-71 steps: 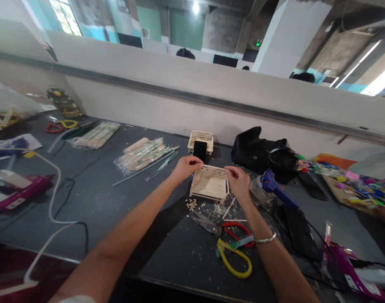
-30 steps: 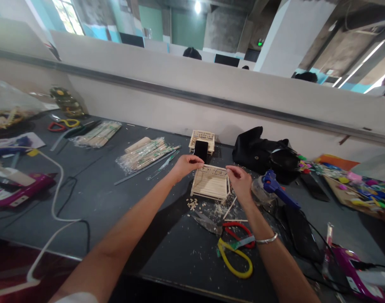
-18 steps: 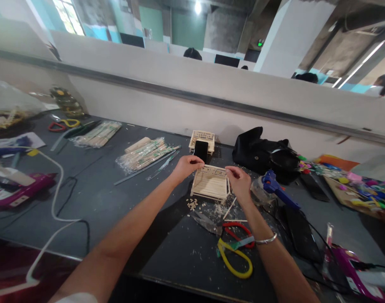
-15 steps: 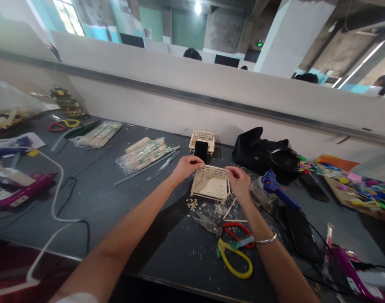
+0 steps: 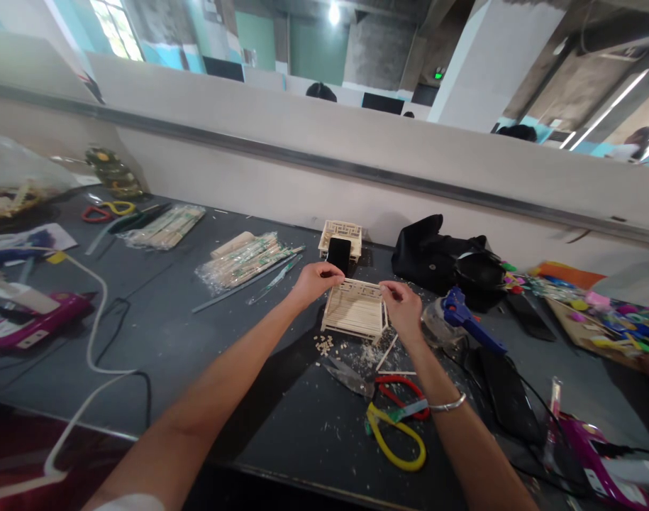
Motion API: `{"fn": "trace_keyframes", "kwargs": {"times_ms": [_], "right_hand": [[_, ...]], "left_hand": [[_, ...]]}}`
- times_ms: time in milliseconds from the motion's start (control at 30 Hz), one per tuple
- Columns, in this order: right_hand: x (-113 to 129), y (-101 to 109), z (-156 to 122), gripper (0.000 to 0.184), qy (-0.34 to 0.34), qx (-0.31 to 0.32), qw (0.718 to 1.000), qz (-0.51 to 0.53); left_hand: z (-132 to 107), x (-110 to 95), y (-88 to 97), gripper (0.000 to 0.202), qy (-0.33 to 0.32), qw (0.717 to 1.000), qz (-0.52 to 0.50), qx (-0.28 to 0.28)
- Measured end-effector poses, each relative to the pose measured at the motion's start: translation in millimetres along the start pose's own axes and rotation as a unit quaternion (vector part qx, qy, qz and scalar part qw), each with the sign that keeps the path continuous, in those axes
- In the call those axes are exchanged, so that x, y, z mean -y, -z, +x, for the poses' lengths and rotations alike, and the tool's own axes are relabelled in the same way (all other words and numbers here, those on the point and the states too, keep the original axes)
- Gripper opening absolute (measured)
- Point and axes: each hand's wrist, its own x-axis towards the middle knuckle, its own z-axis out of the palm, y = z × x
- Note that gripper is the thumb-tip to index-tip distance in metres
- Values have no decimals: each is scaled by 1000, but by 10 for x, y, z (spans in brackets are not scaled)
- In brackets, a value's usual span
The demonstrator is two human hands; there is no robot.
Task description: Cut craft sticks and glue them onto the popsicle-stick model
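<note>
The left hand (image 5: 314, 285) and right hand (image 5: 406, 311) are pinching the rail (image 5: 362, 284) between fingers (image 5: 332, 270); the slats (image 5: 353, 316) are looking complete, two sticks (image 5: 387, 353) lying unattached

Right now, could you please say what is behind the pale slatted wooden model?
A black rectangular phone, then a latticed wooden model; anything low behind the slatted model is covered.

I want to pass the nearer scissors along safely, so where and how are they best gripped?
By the yellow loop of the scissors, probably, reached from the near side. It lies nearest the viewer and farther from the right forearm, which crowds the red loop. The blades point away to the left, so coming this way should avoid their tips.
</note>
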Motion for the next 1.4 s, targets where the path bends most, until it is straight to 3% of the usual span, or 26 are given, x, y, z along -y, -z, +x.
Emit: {"fn": "trace_keyframes", "kwargs": {"times_ms": [633, 1100, 1400], "right_hand": [[-5, -12, -5, 23, 2, -2, 1000, -6], [-61, 26, 8, 28, -6, 4, 1000, 11], [-22, 29, -1, 25, -2, 5, 1000, 14]], "left_hand": [[21, 53, 8, 9, -49, 998, 25, 5], [40, 59, 41, 27, 18, 999, -26, 43], [28, 50, -17, 17, -8, 1000, 20, 9]]}}
